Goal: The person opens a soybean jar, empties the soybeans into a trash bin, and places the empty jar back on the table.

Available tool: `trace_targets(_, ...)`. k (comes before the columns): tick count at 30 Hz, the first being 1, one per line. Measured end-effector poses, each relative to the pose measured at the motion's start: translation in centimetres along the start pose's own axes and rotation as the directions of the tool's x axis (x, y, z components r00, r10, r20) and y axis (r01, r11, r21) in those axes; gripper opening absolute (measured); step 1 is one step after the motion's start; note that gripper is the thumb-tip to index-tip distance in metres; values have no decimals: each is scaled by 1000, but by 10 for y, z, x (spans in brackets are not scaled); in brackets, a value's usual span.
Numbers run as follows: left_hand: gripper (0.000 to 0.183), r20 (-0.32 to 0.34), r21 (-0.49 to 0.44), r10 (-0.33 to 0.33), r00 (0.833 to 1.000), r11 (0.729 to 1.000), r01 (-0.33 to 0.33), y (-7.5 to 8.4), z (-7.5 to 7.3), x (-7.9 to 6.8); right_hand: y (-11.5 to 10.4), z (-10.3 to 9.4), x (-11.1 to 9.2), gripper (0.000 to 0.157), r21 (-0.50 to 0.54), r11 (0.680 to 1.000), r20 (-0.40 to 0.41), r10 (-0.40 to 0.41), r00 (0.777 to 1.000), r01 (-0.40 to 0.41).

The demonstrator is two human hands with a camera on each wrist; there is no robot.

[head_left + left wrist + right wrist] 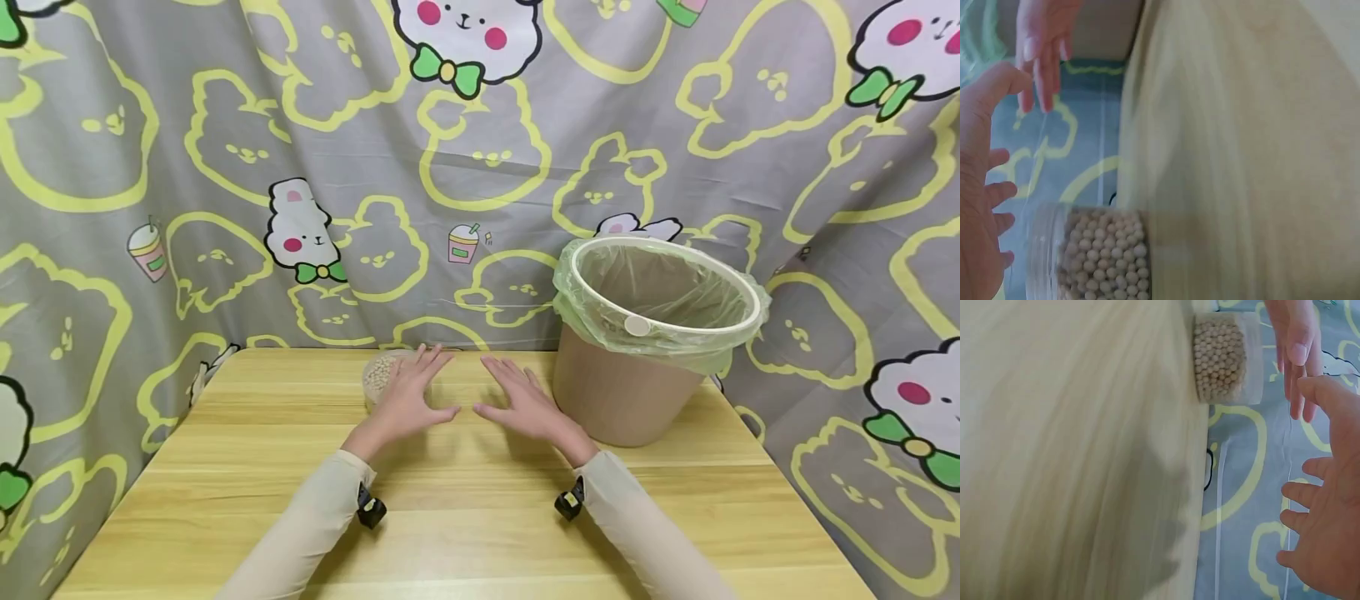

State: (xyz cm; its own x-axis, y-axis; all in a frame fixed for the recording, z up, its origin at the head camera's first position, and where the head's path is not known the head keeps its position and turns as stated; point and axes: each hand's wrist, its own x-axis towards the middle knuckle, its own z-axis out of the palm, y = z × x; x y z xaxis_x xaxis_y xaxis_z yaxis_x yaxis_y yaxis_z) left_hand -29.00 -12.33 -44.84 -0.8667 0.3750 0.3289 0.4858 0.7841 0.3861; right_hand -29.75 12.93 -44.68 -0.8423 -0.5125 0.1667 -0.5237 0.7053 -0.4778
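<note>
Both hands hover above the wooden table [450, 533], apart from each other, with fingers extended and nothing held. My left hand [405, 398] is nearest to a clear round container [377, 375] of small beige balls and partly hides it in the head view. The left wrist view shows the balls [1107, 256] filling much of the see-through container. My right hand [531, 406] is to the left of a beige bin [626, 392]. In the right wrist view, the container [1225, 359] stands near the table's back edge.
The bin is lined with a pale green plastic bag [716, 354], held under a white rim ring [667, 326]. It stands at the table's back right. Behind the table hangs a grey curtain [487, 125] with cartoon figures. Each wrist wears a small black camera [371, 508].
</note>
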Motion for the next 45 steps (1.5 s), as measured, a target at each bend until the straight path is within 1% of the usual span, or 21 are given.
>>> trace_targets(3,98,-55,-93,-30,998,995,25,-9,-7,0,-3,3,10,86,91,996,-5,-9,1000,10)
trace_targets(5,102,-93,-166,-58,994,985,42,-17,-10,-1,-6,7,17,86,164,986,-4,-17,1000,18)
trace_targets(8,107,-136,-268,-101,986,961,62,-30,-15,-5,-11,13,27,87,278,961,13,-5,1000,1)
trace_targets(11,115,-150,-354,-156,976,931,95,-42,-19,-10,-15,19,37,87,384,923,23,12,1000,-20)
trace_targets(14,122,-128,-437,-223,966,888,147,-53,-22,-16,-19,25,48,86,455,890,26,14,1000,-24)
trace_targets(17,125,-90,-515,-277,957,835,193,-64,-23,-24,-23,31,57,85,521,854,30,6,1000,-21)
trace_targets(20,125,-42,-574,-308,950,786,230,-75,-22,-32,-25,38,65,85,565,824,40,2,999,-25)
trace_targets(24,125,9,-637,-307,952,732,243,-87,-19,-39,-27,47,71,84,614,789,66,-9,998,-33)
trace_targets(26,125,23,-664,-300,954,708,239,-91,-16,-40,-29,50,73,84,638,769,84,-11,996,-45)
trace_targets(29,126,45,-688,-293,955,684,242,-96,-13,-40,-29,56,76,85,649,759,99,-14,995,-53)
trace_targets(33,127,69,-701,-282,957,669,247,-101,-9,-41,-29,63,80,85,639,768,96,-19,995,-47)
trace_targets(34,127,74,-704,-279,957,665,248,-102,-9,-41,-30,64,80,84,642,765,94,-21,995,-45)
trace_targets(35,127,78,-711,-279,957,657,250,-103,-8,-41,-30,65,81,83,650,759,92,-25,995,-41)
trace_targets(38,128,90,-713,-270,959,655,252,-106,-6,-41,-31,68,82,80,682,730,83,-39,996,-28)
trace_targets(39,128,95,-716,-275,957,649,258,-106,-5,-41,-32,69,82,79,693,720,80,-43,996,-24)
trace_targets(42,127,105,-710,-263,959,656,258,-108,-3,-41,-31,72,83,77,724,690,79,-48,996,-24)
trace_targets(43,126,108,-709,-267,958,654,262,-109,-2,-41,-31,72,84,77,731,682,80,-46,996,-27)
trace_targets(45,124,106,-710,-254,961,658,253,-109,-2,-40,-31,73,84,76,737,675,87,-39,995,-37)
